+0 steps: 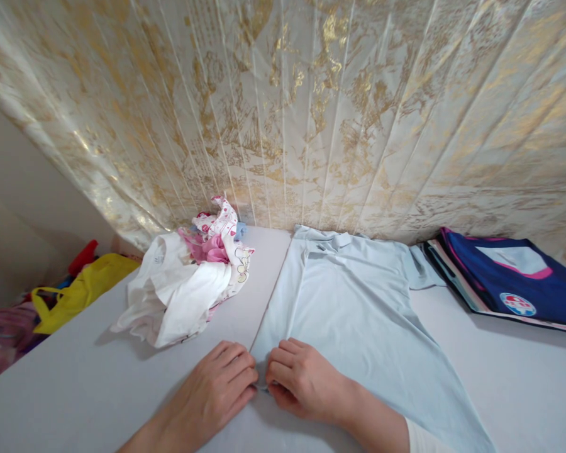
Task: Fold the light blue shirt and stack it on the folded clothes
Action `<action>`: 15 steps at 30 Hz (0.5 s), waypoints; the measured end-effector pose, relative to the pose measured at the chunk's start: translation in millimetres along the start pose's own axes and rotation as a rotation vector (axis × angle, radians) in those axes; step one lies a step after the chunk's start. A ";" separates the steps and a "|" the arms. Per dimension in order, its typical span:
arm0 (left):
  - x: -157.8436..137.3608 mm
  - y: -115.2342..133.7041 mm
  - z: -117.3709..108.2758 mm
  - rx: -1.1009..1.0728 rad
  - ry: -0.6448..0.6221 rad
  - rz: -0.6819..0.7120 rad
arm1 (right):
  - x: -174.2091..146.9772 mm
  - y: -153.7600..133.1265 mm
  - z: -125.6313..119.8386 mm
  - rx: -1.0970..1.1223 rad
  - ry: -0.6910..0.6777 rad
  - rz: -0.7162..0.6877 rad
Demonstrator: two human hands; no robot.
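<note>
A pale blue short-sleeved shirt (353,302) lies spread on the white worktop (66,390) in front of you, its sleeve toward the far right. Your right hand (306,380) has its fingers curled and closed on the near left corner of the shirt. Your left hand (224,380) touches that corner, fingers bent together; whether it grips cannot be told. Left of the shirt sits a crumpled heap of white and pink clothes (193,296); to its right, a folded navy garment (495,251) tops a stack.
</note>
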State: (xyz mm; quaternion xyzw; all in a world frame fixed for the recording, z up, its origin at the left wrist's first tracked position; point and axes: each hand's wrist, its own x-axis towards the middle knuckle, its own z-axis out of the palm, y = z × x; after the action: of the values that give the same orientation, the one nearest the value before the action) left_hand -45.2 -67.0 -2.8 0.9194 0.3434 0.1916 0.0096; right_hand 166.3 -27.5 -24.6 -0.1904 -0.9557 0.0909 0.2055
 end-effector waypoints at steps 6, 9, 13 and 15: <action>2.8 0.1 2.1 0.025 -0.003 -0.008 | 0.7 -5.5 -4.7 -0.001 -0.066 0.021; 3.7 0.5 1.3 0.035 0.008 -0.009 | 0.2 -6.4 -2.7 -0.039 -0.064 0.043; 1.8 0.0 2.8 0.046 0.029 0.016 | -0.7 -4.5 0.8 -0.066 -0.036 0.044; -0.5 -0.4 5.2 0.044 0.028 0.020 | -0.8 -3.6 1.5 -0.064 -0.029 0.013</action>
State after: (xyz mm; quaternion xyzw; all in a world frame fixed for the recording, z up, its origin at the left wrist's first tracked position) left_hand -43.9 -66.4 -7.8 0.9200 0.3384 0.1970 -0.0176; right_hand 165.2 -31.2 -25.4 -0.2016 -0.9597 0.0641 0.1850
